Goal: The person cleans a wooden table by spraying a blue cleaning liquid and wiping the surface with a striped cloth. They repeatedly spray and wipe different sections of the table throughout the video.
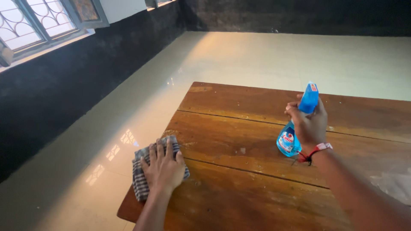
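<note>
From the head camera you look down at a brown wooden tabletop (239,171) made of wide planks, with worn and pale patches on its surface.

Your left hand (164,167) lies flat, with the fingers spread and stretched out, on a grey striped folded cloth (138,179). The cloth rests at the near left corner of the tabletop, and one part of it hangs a little over the left edge. The hand presses on the cloth from above and does not close around it.

Your right hand (309,125) is closed around the neck of a blue transparent plastic spray bottle (295,124) with a blue trigger head. You hold the bottle above the middle of the tabletop, tilted, with the head up and the round bottom down toward the wood; I cannot tell if the bottom touches the wood. On the wrist of this hand there is a red thread band (314,152).

The two hands are well apart. Beyond the tabletop there is a pale shiny tiled floor (257,55), a dark wall (64,81) and, at the upper left, a window with a metal grille (38,19).
</note>
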